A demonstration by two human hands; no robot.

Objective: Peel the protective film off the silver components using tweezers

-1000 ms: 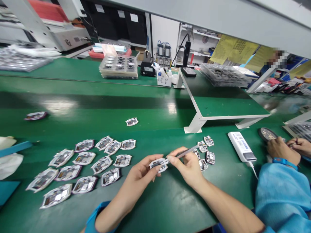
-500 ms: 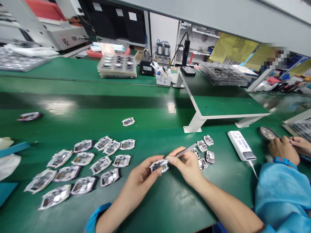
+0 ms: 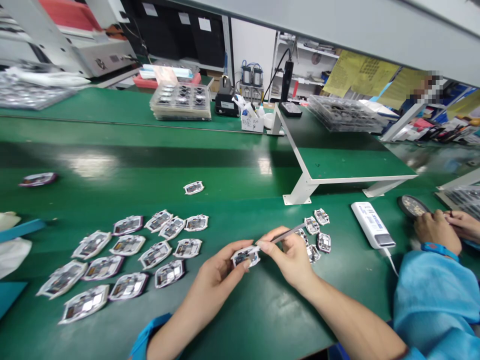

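Held between the thumb and fingers of my left hand [image 3: 221, 270] is a small watch-shaped electronic housing [image 3: 243, 256], white-rimmed with a circuit board inside. My right hand [image 3: 287, 252] pinches thin grey metal tweezers [image 3: 288, 233], whose tip end points at the housing's upper right edge. Whether the tip grips anything is too small to tell. Left of my hands, several similar housings [image 3: 129, 286] lie in loose rows, some with purple rims. A smaller group of housings [image 3: 324, 242] sits just beyond my right hand, partly hidden by it.
Two housings ride the green conveyor belt, one mid-belt [image 3: 194, 187] and one at far left [image 3: 37, 179]. A white-legged raised shelf [image 3: 352, 162] stands ahead to the right. Nearby are a white cabled device [image 3: 373, 225] and a co-worker's hands [image 3: 438, 232] beside a dark round dish [image 3: 411, 206].
Both housings on the belt have shifted a little to the left. My hands keep almost the same position, with the housing and tweezers still held.
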